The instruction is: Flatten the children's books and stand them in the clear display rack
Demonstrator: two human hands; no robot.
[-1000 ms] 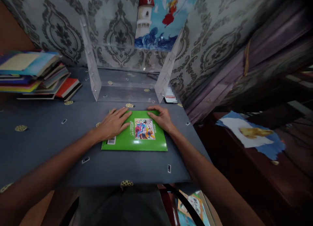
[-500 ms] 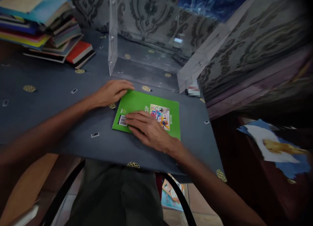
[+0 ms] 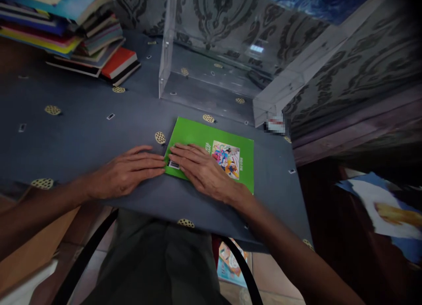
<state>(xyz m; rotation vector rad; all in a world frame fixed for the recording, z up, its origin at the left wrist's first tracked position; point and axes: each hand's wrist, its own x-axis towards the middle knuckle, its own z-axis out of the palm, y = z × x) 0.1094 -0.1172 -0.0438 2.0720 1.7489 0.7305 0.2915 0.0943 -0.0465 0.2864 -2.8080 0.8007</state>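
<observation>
A green book (image 3: 194,131) with a colourful picture and a barcode lies flat on the blue-grey patterned tablecloth (image 3: 132,116). My right hand (image 3: 206,171) rests flat on the book's left part, fingers stretched to the left, partly covering the barcode. On the cloth, my left hand (image 3: 127,171) lies flat with its fingers extended, its fingertips at the book's left edge near the lower corner. Neither hand is wrapped round anything.
At the back left rises an uneven stack of books (image 3: 66,41). A clear acrylic case (image 3: 211,92) stands behind the green book, with a small blurred item (image 3: 276,125) by its right corner. The table's right edge borders a dark area.
My left hand has moved from the book's upper left corner down to its lower left edge. My right hand stays on the book. The whole view has shifted slightly.
</observation>
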